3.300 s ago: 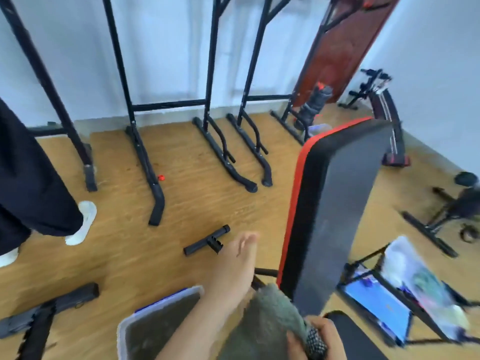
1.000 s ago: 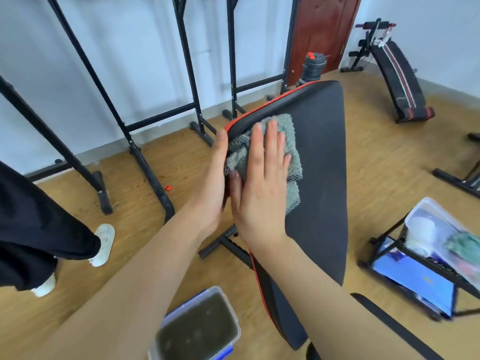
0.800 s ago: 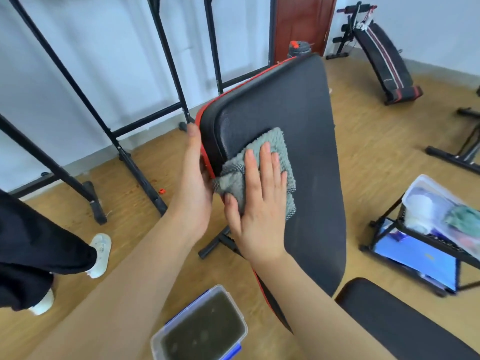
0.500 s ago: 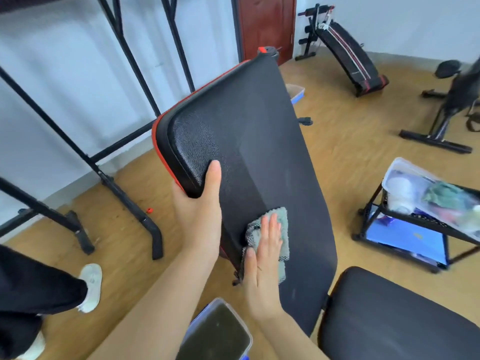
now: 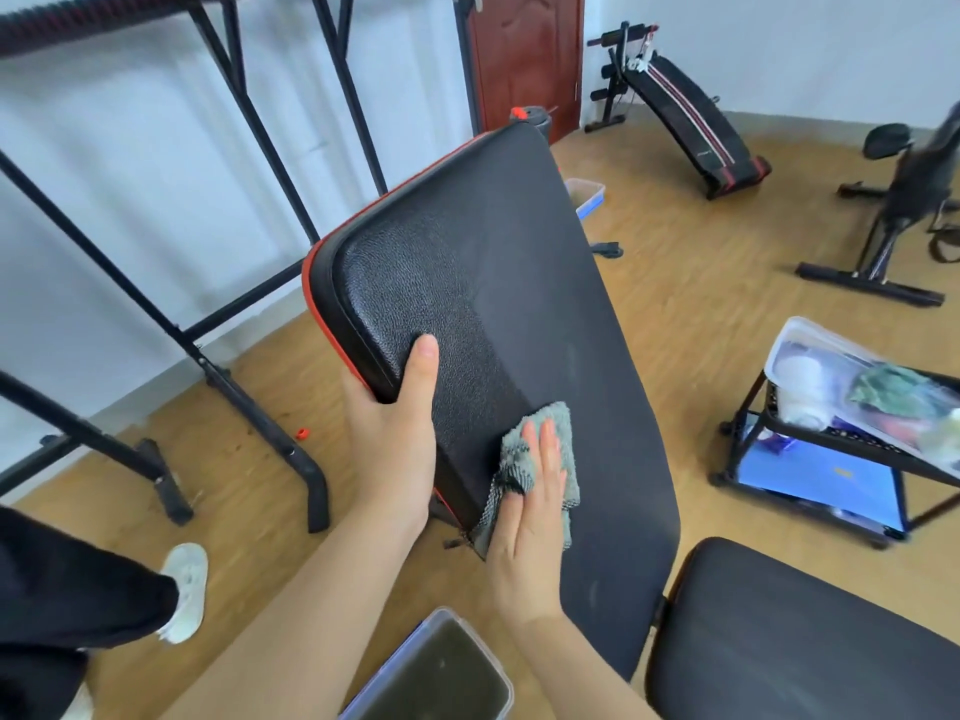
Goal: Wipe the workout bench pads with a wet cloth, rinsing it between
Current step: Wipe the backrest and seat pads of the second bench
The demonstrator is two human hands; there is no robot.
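The black back pad [image 5: 498, 283] of the workout bench, edged in red, stands tilted up in the middle of the view. My left hand [image 5: 395, 439] grips its left edge, thumb on the front face. My right hand [image 5: 530, 517] lies flat with straight fingers on a grey cloth [image 5: 550, 439], pressing it against the lower left of the pad. The black seat pad [image 5: 800, 636] sits at lower right. A clear plastic tub of murky water [image 5: 441, 672] stands on the floor below my arms.
Black rack frames [image 5: 249, 387] stand on the wood floor at left. Another person's dark trouser leg and white shoe [image 5: 184, 589] are at lower left. A black trolley with a plastic box [image 5: 852, 407] stands at right. A sit-up bench [image 5: 691, 116] lies far back.
My right hand has slid the cloth down the back pad from its top to its lower left. My left hand moved to grip the pad's left edge, thumb in front.
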